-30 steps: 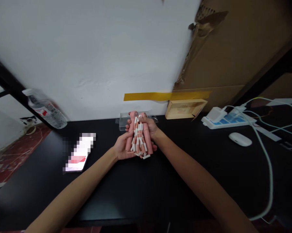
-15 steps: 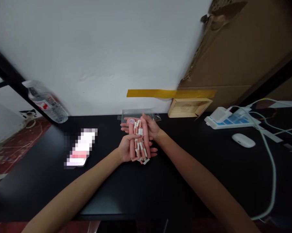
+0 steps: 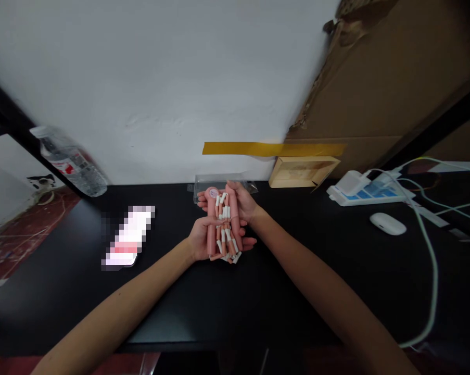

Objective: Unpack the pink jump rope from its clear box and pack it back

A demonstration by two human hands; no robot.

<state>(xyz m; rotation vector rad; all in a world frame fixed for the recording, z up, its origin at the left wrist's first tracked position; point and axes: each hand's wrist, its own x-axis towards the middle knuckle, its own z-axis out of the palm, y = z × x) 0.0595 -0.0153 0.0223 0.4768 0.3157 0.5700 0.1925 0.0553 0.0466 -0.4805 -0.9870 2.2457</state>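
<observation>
Here, pink jump rope across fingers, under left thumb.

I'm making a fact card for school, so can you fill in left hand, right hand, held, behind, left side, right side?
Left hand: thumb across beaded rope
Right hand: thumb on one pink handle
Held: beaded rope bunched between two pink handles
Behind: clear box
Left side: phone, tilted bottle
Right side: wooden tray, power strip, white computer mouse
</observation>
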